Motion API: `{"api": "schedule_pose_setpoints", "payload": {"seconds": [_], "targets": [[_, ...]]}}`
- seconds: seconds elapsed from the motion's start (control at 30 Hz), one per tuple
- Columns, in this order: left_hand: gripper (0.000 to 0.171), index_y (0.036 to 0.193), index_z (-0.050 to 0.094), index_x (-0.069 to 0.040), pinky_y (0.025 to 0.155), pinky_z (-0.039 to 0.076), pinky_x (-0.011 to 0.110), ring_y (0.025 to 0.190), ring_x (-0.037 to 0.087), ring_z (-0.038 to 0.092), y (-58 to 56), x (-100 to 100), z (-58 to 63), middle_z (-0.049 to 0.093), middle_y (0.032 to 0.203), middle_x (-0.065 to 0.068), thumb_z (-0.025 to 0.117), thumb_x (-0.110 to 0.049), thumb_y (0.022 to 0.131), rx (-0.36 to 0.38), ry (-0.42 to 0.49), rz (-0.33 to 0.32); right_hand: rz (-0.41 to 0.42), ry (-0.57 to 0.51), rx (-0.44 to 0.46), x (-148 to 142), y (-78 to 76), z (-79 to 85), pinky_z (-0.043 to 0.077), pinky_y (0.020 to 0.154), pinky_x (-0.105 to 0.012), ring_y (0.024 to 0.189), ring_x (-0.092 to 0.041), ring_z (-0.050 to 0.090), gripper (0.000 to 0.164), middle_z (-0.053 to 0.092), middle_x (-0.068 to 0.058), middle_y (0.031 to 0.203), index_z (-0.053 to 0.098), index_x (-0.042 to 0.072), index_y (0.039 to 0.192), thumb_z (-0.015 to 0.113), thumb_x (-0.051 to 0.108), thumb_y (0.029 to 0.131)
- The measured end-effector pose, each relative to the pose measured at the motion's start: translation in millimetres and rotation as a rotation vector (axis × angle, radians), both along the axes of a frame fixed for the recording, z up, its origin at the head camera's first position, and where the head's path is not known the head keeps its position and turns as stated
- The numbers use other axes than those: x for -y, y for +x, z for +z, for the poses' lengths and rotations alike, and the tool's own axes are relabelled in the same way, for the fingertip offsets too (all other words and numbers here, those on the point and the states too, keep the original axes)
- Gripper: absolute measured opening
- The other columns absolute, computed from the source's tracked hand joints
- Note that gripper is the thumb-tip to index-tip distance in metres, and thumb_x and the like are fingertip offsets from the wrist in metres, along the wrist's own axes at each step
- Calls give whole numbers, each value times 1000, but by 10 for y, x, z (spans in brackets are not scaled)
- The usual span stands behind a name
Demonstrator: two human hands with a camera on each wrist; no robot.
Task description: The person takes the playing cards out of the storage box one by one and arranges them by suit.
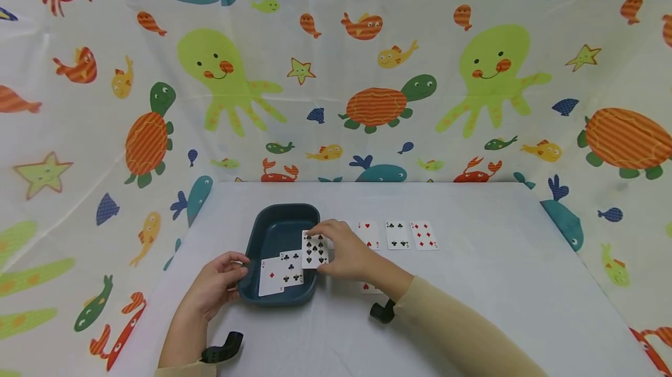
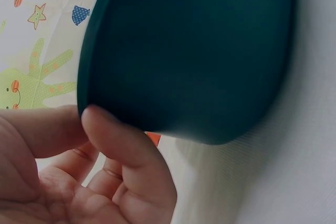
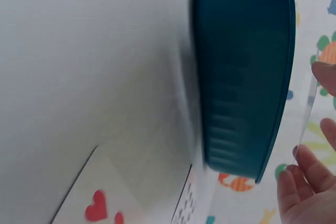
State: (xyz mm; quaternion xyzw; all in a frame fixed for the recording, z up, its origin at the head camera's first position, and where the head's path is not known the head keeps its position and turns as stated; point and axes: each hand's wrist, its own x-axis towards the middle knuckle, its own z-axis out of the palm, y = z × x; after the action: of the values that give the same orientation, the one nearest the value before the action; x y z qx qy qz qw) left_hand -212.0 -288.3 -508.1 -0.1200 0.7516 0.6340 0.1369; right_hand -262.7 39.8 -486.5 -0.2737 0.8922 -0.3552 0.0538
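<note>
In the head view, a dark teal tray (image 1: 280,234) with rounded corners sits on the white table. My left hand (image 1: 212,283) pinches the tray's left rim; the left wrist view shows thumb and finger on either side of the rim (image 2: 86,77). A spades playing card (image 1: 315,254) is held by its edges in my right hand (image 1: 343,251), over the tray's right side. From the right wrist, that card (image 3: 310,106) appears nearly edge-on, above the rim. Inside the tray, a diamonds card (image 1: 271,278) lies beside an overlapping clubs card (image 1: 291,269).
Right of the tray, a hearts card (image 1: 369,236), a clubs card (image 1: 397,236) and a diamonds card (image 1: 423,236) lie face up in a row. Another hearts card (image 1: 370,288) is mostly hidden by my right forearm. A sea-animal cloth (image 1: 325,73) hangs behind the table.
</note>
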Motion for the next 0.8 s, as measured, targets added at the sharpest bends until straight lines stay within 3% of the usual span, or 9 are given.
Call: {"api": "schedule_pose_setpoints", "payload": {"seconds": [0.27,0.47,0.8], "targets": [[23,129,65,-8,67,57,28,78,21,59,-5,-1,-10,66,96,3,64,-12,107,3,1,1,-41,-31,28,-190,52,-50,49,117,-49,142,-23,50,67,57,3,155,61,28,138,93,17,80],[22,129,65,-8,67,57,28,77,20,59,-3,4,-14,66,96,3,64,-12,107,0,1,1,-41,-37,19,-357,81,-127,42,123,-55,143,-26,50,65,58,1,151,60,25,135,92,14,79],[24,130,64,-7,67,57,28,79,21,60,-7,3,-23,66,97,3,64,-13,107,-8,1,-5,-26,13,25,-493,145,-288,46,117,-51,137,-27,51,75,60,-2,147,57,18,144,91,13,78]]}}
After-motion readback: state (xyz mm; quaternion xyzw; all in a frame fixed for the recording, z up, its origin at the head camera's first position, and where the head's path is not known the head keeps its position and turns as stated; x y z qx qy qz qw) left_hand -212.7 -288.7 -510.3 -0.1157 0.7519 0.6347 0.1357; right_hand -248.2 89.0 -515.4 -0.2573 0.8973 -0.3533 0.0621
